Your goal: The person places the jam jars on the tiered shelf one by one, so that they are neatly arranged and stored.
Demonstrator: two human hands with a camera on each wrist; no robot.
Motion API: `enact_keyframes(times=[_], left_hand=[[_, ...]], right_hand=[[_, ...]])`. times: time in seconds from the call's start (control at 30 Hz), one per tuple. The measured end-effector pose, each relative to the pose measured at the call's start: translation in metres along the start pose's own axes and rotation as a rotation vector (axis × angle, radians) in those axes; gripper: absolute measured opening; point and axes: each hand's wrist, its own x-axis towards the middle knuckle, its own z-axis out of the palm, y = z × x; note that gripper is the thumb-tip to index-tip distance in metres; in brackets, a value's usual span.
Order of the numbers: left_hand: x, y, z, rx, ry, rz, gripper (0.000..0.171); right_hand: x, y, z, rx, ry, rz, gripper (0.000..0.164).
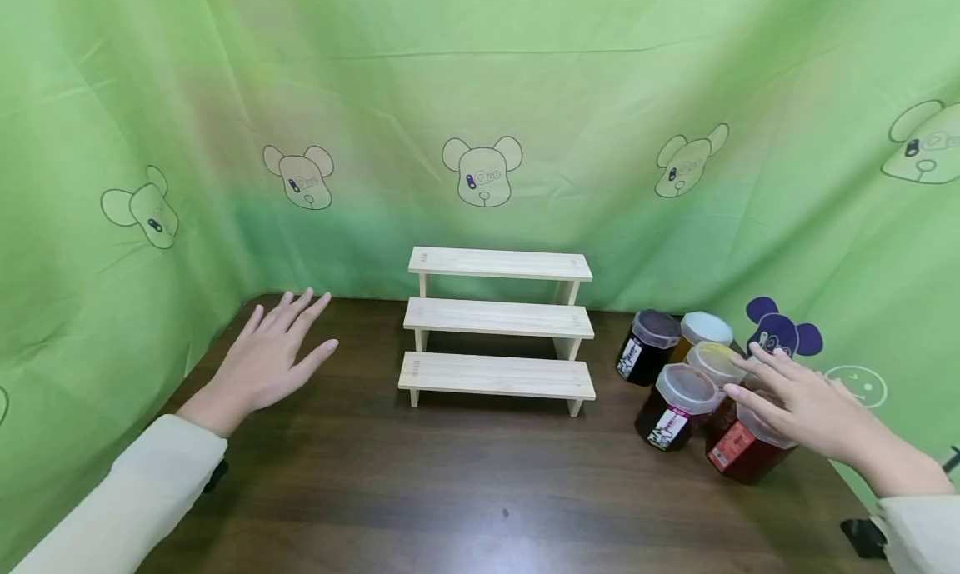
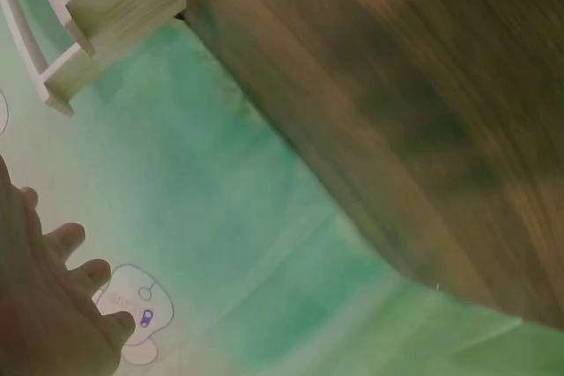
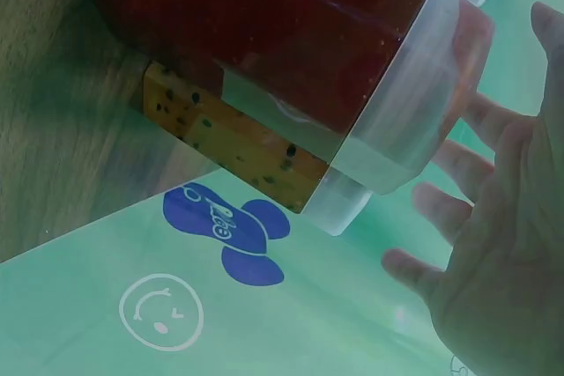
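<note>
Left hand (image 1: 262,366) is spread wide, holds nothing, and hovers over the left side of the table (image 1: 450,491), toward its far left corner. Right hand (image 1: 813,403) has its fingers spread too, nothing gripped, just by the lid of the red-labelled jar (image 1: 748,456); can't tell from either view whether a fingertip touches it. That jar is the nearest of five lidded jars bunched toward the far right corner, close to the right edge. Dark jar with the white label (image 1: 677,411) sits just left of it; yellow-lidded jar (image 1: 708,360), pale-blue-lidded jar (image 1: 707,327) and dark-lidded jar (image 1: 649,346) are behind. Three-tier wooden shelf (image 1: 497,376) stands mid-table by the far edge, in front of the green curtain (image 1: 375,82); no jar on any tier. Risks, my read: bunched jars leave little finger room, so a low or sideways approach could knock a neighbour. A push outward could send the red-labelled jar off the right edge. Jars look full and probably heavy, so a lid-only hold could slip or pop the lid. Tiers look shallow; a jar set near a front lip could tip, and a bump could shift the shelf.
</note>
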Motion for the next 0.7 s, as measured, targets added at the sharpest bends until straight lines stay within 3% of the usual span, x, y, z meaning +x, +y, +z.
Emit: enact_keyframes(times=[0.2,0.43,0.7], left_hand=[[0.011,0.007,0.014,-0.074,0.011,0.012,0.069],[0.022,0.017,0.033,-0.201,0.068,0.042,0.061],[0.035,0.033,0.054,-0.505,0.032,-0.044,0.061]], right_hand=[[-0.001,0.001,0.002,0.049,-0.007,0.005,0.061],[-0.001,-0.001,0.004,0.098,0.058,-0.049,0.053],[-0.007,0.001,0.008,0.162,0.152,-0.116,0.039]])
